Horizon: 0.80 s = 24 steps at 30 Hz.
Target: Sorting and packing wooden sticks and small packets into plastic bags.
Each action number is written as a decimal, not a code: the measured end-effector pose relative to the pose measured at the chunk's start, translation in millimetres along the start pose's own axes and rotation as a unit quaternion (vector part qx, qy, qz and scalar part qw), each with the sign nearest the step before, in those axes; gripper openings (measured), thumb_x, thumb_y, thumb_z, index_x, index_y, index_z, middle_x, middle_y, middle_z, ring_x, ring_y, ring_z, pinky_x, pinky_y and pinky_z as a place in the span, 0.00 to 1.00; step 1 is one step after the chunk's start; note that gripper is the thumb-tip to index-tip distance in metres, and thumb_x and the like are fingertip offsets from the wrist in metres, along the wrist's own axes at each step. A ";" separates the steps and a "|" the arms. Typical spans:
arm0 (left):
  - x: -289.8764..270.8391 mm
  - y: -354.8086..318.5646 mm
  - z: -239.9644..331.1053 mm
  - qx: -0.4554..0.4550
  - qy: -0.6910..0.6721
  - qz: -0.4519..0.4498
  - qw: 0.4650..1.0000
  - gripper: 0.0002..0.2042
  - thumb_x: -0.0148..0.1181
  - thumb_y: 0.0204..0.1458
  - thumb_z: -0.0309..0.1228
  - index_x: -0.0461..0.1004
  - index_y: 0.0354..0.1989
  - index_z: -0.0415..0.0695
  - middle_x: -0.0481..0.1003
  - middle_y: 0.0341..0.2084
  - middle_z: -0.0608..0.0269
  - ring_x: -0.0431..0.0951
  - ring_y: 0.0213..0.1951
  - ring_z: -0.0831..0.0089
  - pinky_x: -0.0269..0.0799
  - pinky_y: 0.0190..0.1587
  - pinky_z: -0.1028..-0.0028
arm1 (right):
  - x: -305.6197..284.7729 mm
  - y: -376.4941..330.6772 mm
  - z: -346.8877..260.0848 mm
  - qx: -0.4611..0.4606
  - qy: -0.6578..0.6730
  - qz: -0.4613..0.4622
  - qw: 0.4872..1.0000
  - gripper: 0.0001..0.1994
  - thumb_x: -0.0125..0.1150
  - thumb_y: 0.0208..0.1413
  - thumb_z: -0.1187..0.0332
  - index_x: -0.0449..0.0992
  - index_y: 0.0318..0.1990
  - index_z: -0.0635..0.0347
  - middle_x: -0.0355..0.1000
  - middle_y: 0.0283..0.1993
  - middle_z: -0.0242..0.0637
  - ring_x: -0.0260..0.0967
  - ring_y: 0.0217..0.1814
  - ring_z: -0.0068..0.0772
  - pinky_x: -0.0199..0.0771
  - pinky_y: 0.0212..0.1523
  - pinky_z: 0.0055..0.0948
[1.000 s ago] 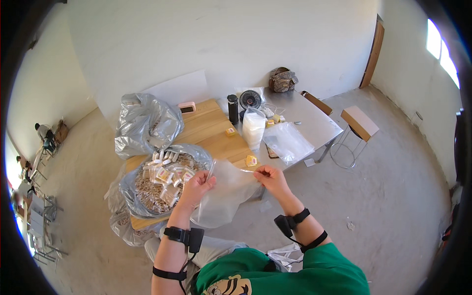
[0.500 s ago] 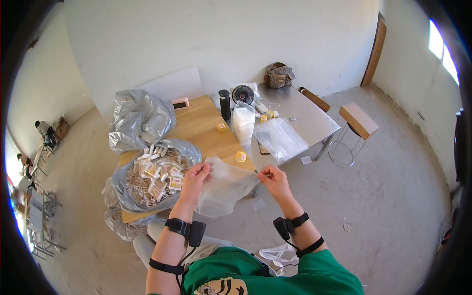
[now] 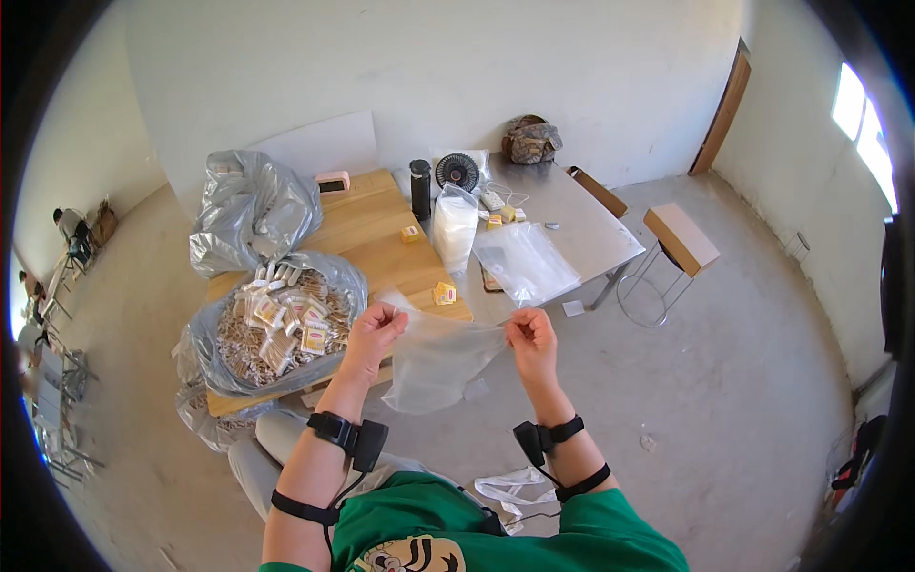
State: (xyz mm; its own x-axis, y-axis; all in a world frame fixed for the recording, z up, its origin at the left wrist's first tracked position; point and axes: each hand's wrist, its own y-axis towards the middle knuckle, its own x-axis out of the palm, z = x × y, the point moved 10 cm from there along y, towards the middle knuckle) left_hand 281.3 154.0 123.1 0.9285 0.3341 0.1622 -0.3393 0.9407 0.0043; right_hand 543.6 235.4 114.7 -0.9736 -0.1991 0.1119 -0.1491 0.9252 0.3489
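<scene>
Two bare hands share one thin, cloudy-clear plastic bag [image 3: 434, 367] at the centre of the frame, in front of the near edge of the pale wooden tabletop [image 3: 367, 224]. The left hand [image 3: 376, 334] is closed, thumb against curled fingers, on the bag's upper left; the right hand [image 3: 532, 338] pinches its upper right corner. The film between them sags and hangs loose, with no contents showing in it; whether its layers are parted cannot be told.

To handle this film well, I would judge that an even, gentle pull is best, since a hard tug could stretch or split it. Rubbing the edge between thumb and finger should help if the layers cling, and both grips are best kept level near the rim.

At the left of the frame, an open grey plastic sack [image 3: 197, 348] has its wall spread around a heap of loose cotton swabs [image 3: 238, 355], topped by clear packets with yellow-and-white labels [image 3: 276, 351]. Behind it, toward the upper left, slumps a bulky grey plastic sack [image 3: 253, 205] whose contents are mostly hidden. Right of upper centre, a tall clear bag [image 3: 454, 229] holds a white stack, and flat clear plastic bags [image 3: 529, 262] lie beside it on the metal tabletop [image 3: 596, 243].
</scene>
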 end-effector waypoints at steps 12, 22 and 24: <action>55.8 -17.1 32.4 0.164 0.212 -0.091 0.959 0.06 0.62 0.48 0.26 0.70 0.27 0.41 0.69 0.19 0.73 0.66 0.24 0.86 0.63 0.27 0.82 | 93.7 -9.4 -74.7 -0.175 -0.255 -0.196 0.931 0.11 0.59 0.49 0.75 0.70 0.40 0.64 0.71 0.34 0.41 0.70 0.36 0.44 0.68 0.38 0.30; 5.7 -19.1 -22.3 0.021 0.279 -0.120 0.953 0.13 0.64 0.46 0.35 0.71 0.25 0.37 0.71 0.18 0.64 0.69 0.23 0.77 0.66 0.28 0.75 | 63.6 19.9 -43.4 -0.050 -0.137 -0.116 0.982 0.03 0.54 0.54 0.74 0.71 0.31 0.64 0.69 0.23 0.34 0.66 0.24 0.21 0.66 0.27 0.22; -1.7 -18.7 -18.9 -0.002 0.262 -0.112 0.958 0.13 0.65 0.45 0.36 0.72 0.26 0.37 0.72 0.18 0.63 0.70 0.23 0.76 0.66 0.28 0.75 | 51.4 23.6 -41.3 -0.033 -0.128 -0.090 0.987 0.03 0.52 0.56 0.76 0.70 0.31 0.64 0.67 0.21 0.28 0.64 0.23 0.16 0.65 0.26 0.19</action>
State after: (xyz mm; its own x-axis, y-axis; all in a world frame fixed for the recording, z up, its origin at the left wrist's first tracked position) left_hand 288.9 137.0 104.0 0.9266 0.1066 -0.3607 -0.1229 0.9922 -0.0224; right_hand 497.2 233.7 167.1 -0.9452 -0.2628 -0.1938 -0.3210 0.8570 0.4032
